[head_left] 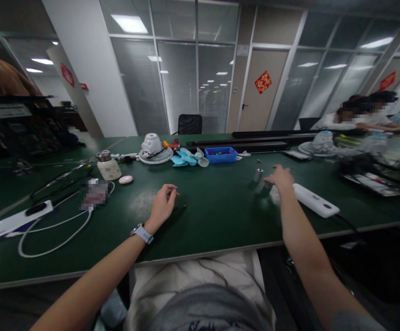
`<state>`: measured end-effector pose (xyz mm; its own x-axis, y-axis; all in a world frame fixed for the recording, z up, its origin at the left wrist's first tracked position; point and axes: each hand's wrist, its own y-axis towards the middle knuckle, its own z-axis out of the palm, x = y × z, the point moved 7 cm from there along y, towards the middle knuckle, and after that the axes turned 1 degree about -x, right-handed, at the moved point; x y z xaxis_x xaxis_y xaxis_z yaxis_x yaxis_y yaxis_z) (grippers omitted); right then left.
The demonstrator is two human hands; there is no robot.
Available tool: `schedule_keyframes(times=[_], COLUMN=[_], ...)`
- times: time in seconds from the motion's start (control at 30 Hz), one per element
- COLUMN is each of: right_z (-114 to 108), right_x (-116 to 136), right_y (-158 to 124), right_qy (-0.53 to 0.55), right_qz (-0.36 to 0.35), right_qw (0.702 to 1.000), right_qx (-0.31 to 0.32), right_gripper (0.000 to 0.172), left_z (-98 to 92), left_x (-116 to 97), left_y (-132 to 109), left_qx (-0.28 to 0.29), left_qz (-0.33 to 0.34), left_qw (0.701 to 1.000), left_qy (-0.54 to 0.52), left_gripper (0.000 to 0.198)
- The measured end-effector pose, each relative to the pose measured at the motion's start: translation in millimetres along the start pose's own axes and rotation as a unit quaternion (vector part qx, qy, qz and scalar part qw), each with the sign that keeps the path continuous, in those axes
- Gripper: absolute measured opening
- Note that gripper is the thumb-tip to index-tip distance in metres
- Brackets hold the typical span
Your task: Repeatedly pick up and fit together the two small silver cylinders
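My right hand (281,178) reaches out over the green table, fingers bent down onto a small grey metal cylinder (267,185), partly hidden and blurred. Just left of it a similar silver cylinder (258,174) stands upright. A tiny metal piece (259,161) lies behind them. My left hand (164,205), with a watch (142,232) on the wrist, hovers low over the table, its fingers loosely curved and apart, holding nothing. A small dark piece (184,206), too small to name, lies right of it.
A white power strip (316,200) lies beside my right forearm. Behind are a blue tray (221,155), blue fan blades (186,158) and a white fan part (151,149). At left are a patterned bottle (109,166), a pink oval case (126,179) and white cables (53,255). People sit at far right.
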<state>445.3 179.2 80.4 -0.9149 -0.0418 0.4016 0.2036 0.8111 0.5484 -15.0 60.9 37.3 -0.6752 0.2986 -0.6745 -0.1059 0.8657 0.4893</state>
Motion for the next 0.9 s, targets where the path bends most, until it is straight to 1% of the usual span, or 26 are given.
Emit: schedule_keyframes(times=[0.03,0.07,0.1,0.13,0.17,0.2,0.27,0.3,0.33,0.37,0.4,0.47,0.53,0.67,0.73,0.77,0.8,0.87,0.9], right_z=[-4.0,-5.3,-2.5,3.7,15.3,29.8,59.6,71.9,81.9,89.5,94.8,99.9,100.3,97.5,91.7,85.0,74.8,44.3,25.8], right_x=[12.9,32.6,59.3,93.1,129.0,162.6,218.1,238.6,253.5,263.7,269.6,271.8,266.1,244.5,229.2,219.4,207.3,173.7,151.8], right_y=[-3.9,-10.1,-18.9,-31.6,-49.0,-70.2,-118.0,-140.4,-158.3,-171.4,-179.1,-181.9,-174.6,-150.7,-133.6,-121.9,-107.6,-73.3,-55.5], right_qy=[-0.009,-0.003,0.021,0.067,0.125,0.173,0.217,0.217,0.209,0.199,0.19,0.18,0.181,0.197,0.202,0.202,0.2,0.192,0.184], right_qz=[0.017,0.01,-0.027,-0.101,-0.182,-0.246,-0.333,-0.366,-0.387,-0.4,-0.406,-0.401,-0.39,-0.369,-0.353,-0.343,-0.331,-0.284,-0.247], right_qw=[0.999,0.999,0.998,0.992,0.975,0.951,0.894,0.869,0.854,0.846,0.845,0.855,0.864,0.871,0.876,0.883,0.895,0.93,0.948], right_qx=[-0.03,-0.052,-0.057,-0.045,0.005,0.073,0.207,0.252,0.279,0.291,0.291,0.277,0.263,0.259,0.259,0.246,0.221,0.131,0.075], right_gripper=[0.056,0.058,0.054,0.047,0.038,0.035,0.038,0.041,0.044,0.045,0.042,0.032,0.023,0.015,0.013,0.013,0.014,0.017,0.018], left_z=[-1.4,-2.6,-3.6,-4.3,-4.9,-5.3,-6.0,-6.1,-6.0,-5.5,-4.8,-3.1,-1.8,-1.6,-3.0,-3.9,-4.7,-5.7,-5.6], left_x=[0.3,0.6,1.0,1.5,1.7,1.4,0.1,-0.5,-1.0,-1.0,-0.7,-0.2,-0.1,-1.6,-3.2,-4.1,-5.0,-6.3,-6.6], left_y=[0.2,0.4,0.4,0.4,0.3,0.2,-0.4,-0.7,-1.1,-1.5,-1.9,-2.6,-2.9,-2.9,-3.2,-3.3,-3.5,-3.9,-4.0], left_qx=[-0.01,-0.018,-0.025,-0.03,-0.033,-0.034,-0.033,-0.03,-0.026,-0.02,-0.014,-0.004,0.002,0.007,0.007,0.005,0.004,0.001,0.001], left_qz=[-0.001,0.0,0.001,0.002,0.004,0.008,0.018,0.022,0.022,0.019,0.015,0.008,0.009,0.02,0.023,0.024,0.025,0.026,0.026], left_qw=[1.0,1.0,1.0,1.0,0.999,0.999,0.999,0.999,0.999,0.999,0.999,1.0,1.0,0.999,0.999,0.999,0.999,0.999,0.999], left_qy=[0.0,0.0,0.0,0.004,0.009,0.014,0.021,0.022,0.023,0.023,0.025,0.028,0.028,0.026,0.024,0.023,0.023,0.023,0.024], left_gripper=[0.022,0.022,0.021,0.022,0.022,0.024,0.026,0.026,0.026,0.025,0.024,0.023,0.022,0.022,0.022,0.021,0.021,0.021,0.021])
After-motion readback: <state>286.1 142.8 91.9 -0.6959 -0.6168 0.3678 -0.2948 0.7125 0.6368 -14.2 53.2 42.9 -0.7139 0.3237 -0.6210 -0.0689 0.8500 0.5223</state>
